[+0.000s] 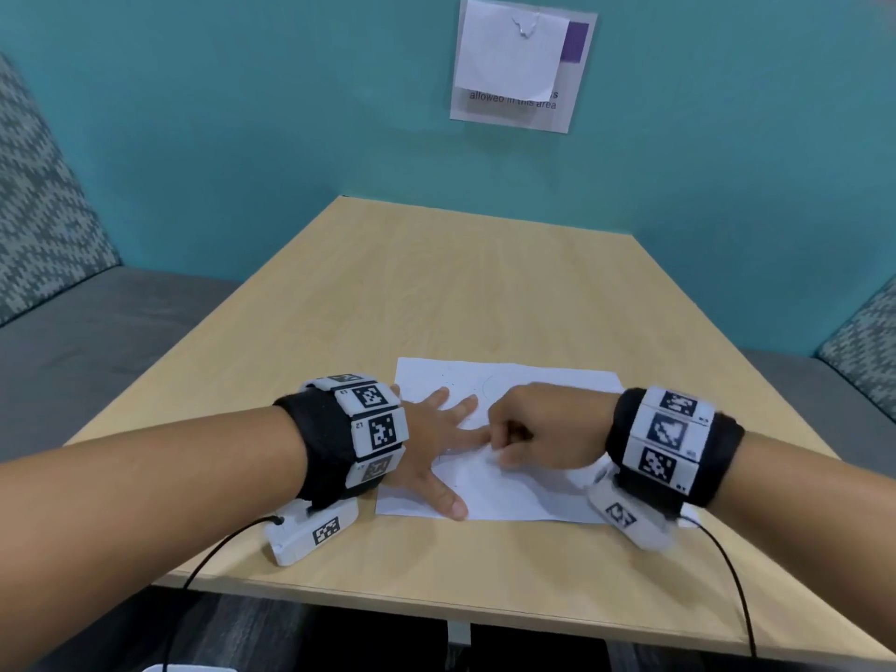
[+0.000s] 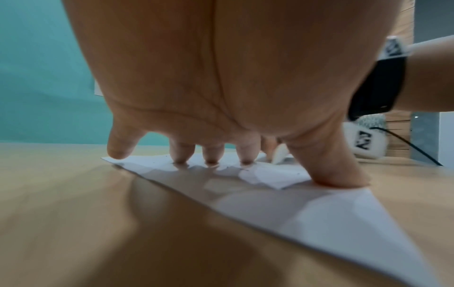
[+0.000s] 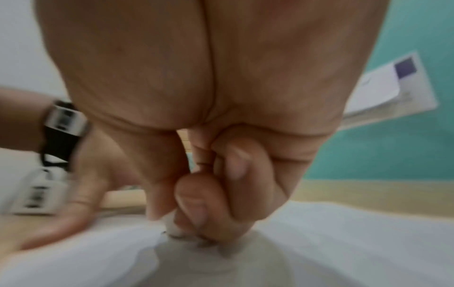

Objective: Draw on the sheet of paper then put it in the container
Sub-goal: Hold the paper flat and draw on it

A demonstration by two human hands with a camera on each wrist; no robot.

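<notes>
A white sheet of paper (image 1: 533, 497) lies flat on the wooden table (image 1: 436, 283), near its front edge, with faint pencil marks on it. My left hand (image 1: 436, 443) presses on the sheet's left part with straight, spread fingers (image 2: 211, 155). My right hand (image 1: 514, 443) is curled just right of the left fingertips. It pinches a small white object (image 3: 172, 227), perhaps an eraser, whose tip touches the paper (image 3: 343, 233). The same white object (image 2: 280, 155) shows behind my left thumb. No container is in view.
A teal wall with a paper sign (image 1: 523, 65) stands behind the table. Grey benches with patterned backs run along the left (image 1: 97, 341) and the right (image 1: 863, 351). Black cables hang from both wrist cameras over the table's front edge.
</notes>
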